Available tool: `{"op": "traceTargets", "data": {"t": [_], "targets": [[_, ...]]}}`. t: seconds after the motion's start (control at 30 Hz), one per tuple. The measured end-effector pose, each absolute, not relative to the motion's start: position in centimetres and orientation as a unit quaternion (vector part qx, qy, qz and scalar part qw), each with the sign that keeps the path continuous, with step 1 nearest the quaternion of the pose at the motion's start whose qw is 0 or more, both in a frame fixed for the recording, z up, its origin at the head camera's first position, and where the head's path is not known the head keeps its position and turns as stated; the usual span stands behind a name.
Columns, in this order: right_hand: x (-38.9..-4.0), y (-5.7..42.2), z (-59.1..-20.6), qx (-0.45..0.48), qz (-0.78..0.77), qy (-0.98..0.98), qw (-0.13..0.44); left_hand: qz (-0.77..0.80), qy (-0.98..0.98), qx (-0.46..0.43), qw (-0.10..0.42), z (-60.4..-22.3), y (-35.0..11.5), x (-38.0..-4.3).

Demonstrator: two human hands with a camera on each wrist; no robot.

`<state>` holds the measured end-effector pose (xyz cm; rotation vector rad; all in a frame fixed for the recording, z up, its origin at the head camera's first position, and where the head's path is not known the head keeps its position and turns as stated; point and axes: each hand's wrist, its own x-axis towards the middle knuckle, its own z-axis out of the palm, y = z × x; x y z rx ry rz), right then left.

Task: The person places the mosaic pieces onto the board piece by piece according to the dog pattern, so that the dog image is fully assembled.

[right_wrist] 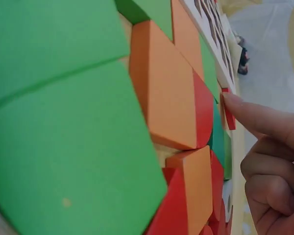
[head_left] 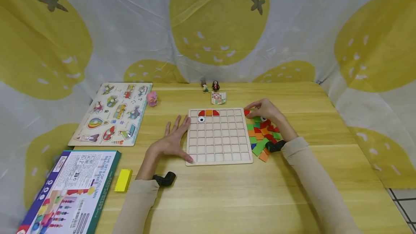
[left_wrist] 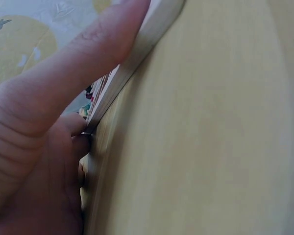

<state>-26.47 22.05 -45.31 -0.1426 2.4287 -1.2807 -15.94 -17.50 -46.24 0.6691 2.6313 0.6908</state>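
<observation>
A wooden grid board lies on the table, with two red pieces and an orange square in its top row and a white eye tile below them. My left hand is spread along the board's left edge, thumb and fingers touching its side; the left wrist view has the thumb against the rim. At the top right corner, my right hand pinches a small red tile between thumb and forefinger. Beneath that wrist lies a loose pile of green, orange and red pieces.
A picture puzzle board, a pink toy figure, a boxed set and a yellow block are on the left. Two small figurines and a patterned card stand behind the board. A printed curtain hangs at the back.
</observation>
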Motion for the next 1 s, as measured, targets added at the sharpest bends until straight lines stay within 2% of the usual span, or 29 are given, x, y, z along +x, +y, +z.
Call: {"op": "traceTargets", "data": {"t": [0.23, 0.5, 0.8, 1.0], "targets": [[-26.4, 22.0, -45.4, -0.06, -0.455, 0.867, 0.193, 0.245, 0.925, 0.238, 0.165, -46.2, -17.6, -16.0], [-25.3, 22.4, -44.2, -0.022, -0.368, 0.916, 0.16, 0.25, 0.923, 0.238, 0.17, -46.6, -17.7, -15.8], [-25.7, 23.3, -44.5, -0.026, -0.411, 0.883, 0.226, 0.253, 0.922, 0.237, 0.172, -46.7, -17.6, -15.8], [-25.9, 23.5, -43.9, 0.012, -0.414, 0.886, 0.21, 0.252, 0.923, 0.239, 0.168, -46.4, -17.6, -15.9]]}}
